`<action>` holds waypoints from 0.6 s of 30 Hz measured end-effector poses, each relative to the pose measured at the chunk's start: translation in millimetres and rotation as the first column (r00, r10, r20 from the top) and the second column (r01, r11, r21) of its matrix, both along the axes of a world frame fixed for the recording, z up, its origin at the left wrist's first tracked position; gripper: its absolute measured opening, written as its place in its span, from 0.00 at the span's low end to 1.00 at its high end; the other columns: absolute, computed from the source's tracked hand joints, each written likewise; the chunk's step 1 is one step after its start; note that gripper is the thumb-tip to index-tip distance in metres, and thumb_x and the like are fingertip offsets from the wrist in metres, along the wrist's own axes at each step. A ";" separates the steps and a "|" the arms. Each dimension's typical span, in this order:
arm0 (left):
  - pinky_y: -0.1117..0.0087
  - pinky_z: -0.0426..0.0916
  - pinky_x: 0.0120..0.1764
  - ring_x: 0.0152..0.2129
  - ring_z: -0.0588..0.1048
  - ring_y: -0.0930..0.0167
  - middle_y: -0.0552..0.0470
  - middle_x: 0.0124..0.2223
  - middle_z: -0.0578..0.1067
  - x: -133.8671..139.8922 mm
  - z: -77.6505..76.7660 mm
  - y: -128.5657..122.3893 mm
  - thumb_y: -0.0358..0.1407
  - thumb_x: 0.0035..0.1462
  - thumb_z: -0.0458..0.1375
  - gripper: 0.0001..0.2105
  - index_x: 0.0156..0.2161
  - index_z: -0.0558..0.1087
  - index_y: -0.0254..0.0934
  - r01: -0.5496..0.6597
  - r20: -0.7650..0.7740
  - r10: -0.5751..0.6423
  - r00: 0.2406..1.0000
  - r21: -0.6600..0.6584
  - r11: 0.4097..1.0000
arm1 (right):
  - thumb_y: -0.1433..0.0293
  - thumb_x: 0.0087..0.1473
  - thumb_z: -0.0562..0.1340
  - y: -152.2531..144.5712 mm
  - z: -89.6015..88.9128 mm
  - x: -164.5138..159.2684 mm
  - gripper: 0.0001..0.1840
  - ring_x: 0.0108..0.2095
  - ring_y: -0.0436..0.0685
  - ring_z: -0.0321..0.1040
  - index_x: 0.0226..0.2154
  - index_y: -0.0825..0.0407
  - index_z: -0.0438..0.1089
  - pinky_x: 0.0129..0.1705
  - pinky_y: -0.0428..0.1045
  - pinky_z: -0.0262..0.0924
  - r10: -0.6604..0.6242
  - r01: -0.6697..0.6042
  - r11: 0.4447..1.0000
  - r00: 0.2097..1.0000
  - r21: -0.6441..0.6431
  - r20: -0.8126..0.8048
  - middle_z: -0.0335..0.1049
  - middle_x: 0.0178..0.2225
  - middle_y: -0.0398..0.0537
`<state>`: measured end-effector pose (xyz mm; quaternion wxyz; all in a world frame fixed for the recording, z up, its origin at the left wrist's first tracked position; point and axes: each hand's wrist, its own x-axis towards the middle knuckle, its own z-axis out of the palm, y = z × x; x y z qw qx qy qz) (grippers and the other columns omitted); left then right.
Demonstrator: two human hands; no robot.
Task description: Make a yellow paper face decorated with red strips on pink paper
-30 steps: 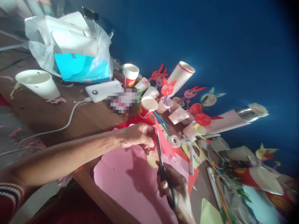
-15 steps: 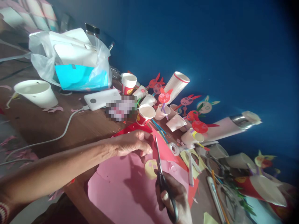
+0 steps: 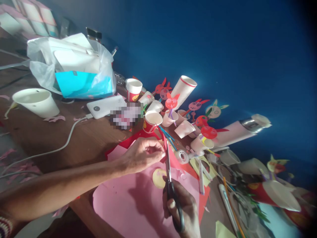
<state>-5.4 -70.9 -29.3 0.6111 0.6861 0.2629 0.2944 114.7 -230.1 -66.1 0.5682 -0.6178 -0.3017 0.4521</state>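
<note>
My right hand (image 3: 182, 208) is wrapped round the black handles of a pair of scissors (image 3: 169, 168), whose blades point away from me and look almost closed. Thumb and fingertips of my left hand (image 3: 146, 153) are pinched together beside the blade tips. A thin piece of red paper (image 3: 163, 140) shows at those fingertips, partly hidden by the hand. Under both hands lies a large pink paper sheet (image 3: 119, 201). On it, left of the scissors, rests a round yellow paper piece (image 3: 158, 178) with markings too faint to read.
Paper cups, some holding paper rabbit faces (image 3: 170, 102), stand behind my hands. A tape roll (image 3: 182, 156) lies close to the scissors. Left are a white power bank (image 3: 102, 107) with its cable, a stuffed plastic bag (image 3: 71, 66) and a white cup (image 3: 36, 102). A flask (image 3: 241, 130) lies right.
My left fingers have curled into a rounder pinch nearer the blades, and the red strip now stands up there. The scissor blades have swung slightly more upright. The view has shifted a little.
</note>
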 end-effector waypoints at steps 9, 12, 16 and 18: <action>0.70 0.62 0.50 0.45 0.71 0.69 0.46 0.48 0.71 -4.2 -0.9 2.3 0.26 0.50 0.55 0.04 0.27 0.69 0.35 -0.129 0.032 0.128 0.991 0.422 0.897 | 0.48 0.36 0.70 -2.1 -24.0 1.8 0.35 0.11 0.45 0.50 0.42 0.55 0.74 0.11 0.42 0.54 0.010 -0.012 0.997 1.000 0.078 0.027 0.58 0.12 0.36; 0.68 0.61 0.52 0.48 0.70 0.66 0.45 0.49 0.72 -4.5 -1.5 1.3 0.26 0.50 0.55 0.04 0.27 0.68 0.35 -0.130 0.033 0.129 0.991 0.453 0.882 | 0.48 0.35 0.70 -1.2 -33.1 0.6 0.35 0.10 0.44 0.48 0.41 0.55 0.75 0.10 0.42 0.52 -0.012 0.011 0.994 1.000 0.112 0.014 0.57 0.11 0.35; 0.67 0.64 0.50 0.45 0.72 0.67 0.44 0.49 0.71 -4.7 -1.1 -2.2 0.28 0.52 0.55 0.03 0.29 0.69 0.36 -0.167 0.011 0.192 0.981 0.541 0.825 | 0.49 0.37 0.70 -1.4 -33.0 -0.8 0.34 0.11 0.45 0.49 0.43 0.55 0.74 0.11 0.42 0.54 0.011 -0.008 0.995 0.999 0.099 -0.031 0.58 0.12 0.36; 0.68 0.65 0.48 0.42 0.73 0.68 0.43 0.50 0.71 -5.0 -1.3 -2.9 0.28 0.53 0.55 0.03 0.29 0.69 0.36 -0.164 0.023 0.184 0.983 0.574 0.803 | 0.50 0.37 0.70 -1.6 -30.9 -1.1 0.34 0.11 0.44 0.49 0.43 0.55 0.74 0.11 0.42 0.54 0.021 -0.017 0.995 0.999 0.094 -0.047 0.58 0.12 0.36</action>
